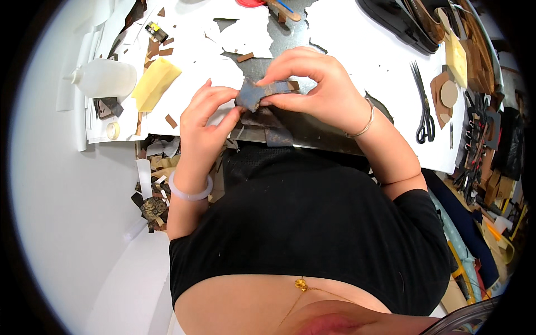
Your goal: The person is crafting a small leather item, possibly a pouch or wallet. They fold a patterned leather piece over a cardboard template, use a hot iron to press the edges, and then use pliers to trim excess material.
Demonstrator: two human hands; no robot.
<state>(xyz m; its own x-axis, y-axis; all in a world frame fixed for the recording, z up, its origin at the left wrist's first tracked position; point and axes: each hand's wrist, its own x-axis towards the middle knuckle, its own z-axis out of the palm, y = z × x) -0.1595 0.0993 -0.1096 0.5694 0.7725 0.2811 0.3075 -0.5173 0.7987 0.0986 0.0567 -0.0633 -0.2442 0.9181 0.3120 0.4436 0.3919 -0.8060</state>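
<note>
Above the table's near edge, both hands hold a small blue-grey piece of what looks like leather [249,95], with a narrow strip running right to a brown end. My left hand [207,114] pinches its left side between thumb and fingers. On the strip, my right hand [318,78] closes from above and below with fingers and thumb. Right below the hands, another dark blue-grey flap [278,137] hangs at the table edge. Part of the piece is hidden behind my fingertips.
Black scissors [422,103] lie at the right, near black shoes [402,25]. At the left are a squeeze bottle [109,78], a yellow block [156,84] and a tape roll [113,130]. Torn white paper [245,36] and brown scraps [244,57] cover the worktable. A scrap heap [153,206] sits below left.
</note>
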